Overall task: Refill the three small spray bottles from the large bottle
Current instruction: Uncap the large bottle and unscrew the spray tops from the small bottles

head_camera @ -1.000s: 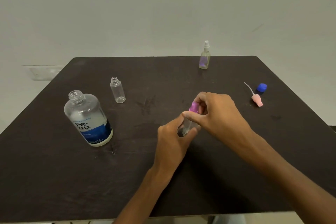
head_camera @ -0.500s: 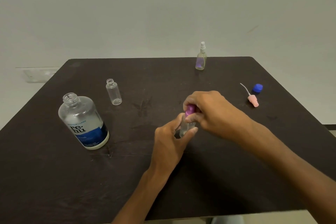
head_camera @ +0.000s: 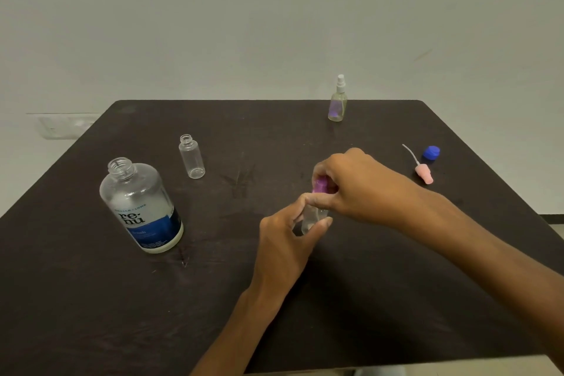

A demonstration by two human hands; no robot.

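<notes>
A small clear spray bottle (head_camera: 311,217) stands at the table's middle, and my left hand (head_camera: 287,238) pinches its body between thumb and fingers. My right hand (head_camera: 357,186) grips the purple spray top (head_camera: 320,185) on that bottle. The large clear bottle (head_camera: 142,207) with a blue label stands uncapped at the left. Behind it stands a second small bottle (head_camera: 191,157), clear and without a top. A third small bottle (head_camera: 337,102) with a white spray top stands near the far edge.
A pink spray top (head_camera: 423,172) with its thin tube lies at the right, beside a blue cap (head_camera: 431,152). The dark table (head_camera: 91,299) ends close to me at the bottom and at the wall behind.
My right hand's fingers have shifted around the purple top, covering more of it. The bottle and my left hand stay in place; the view has shifted slightly.
</notes>
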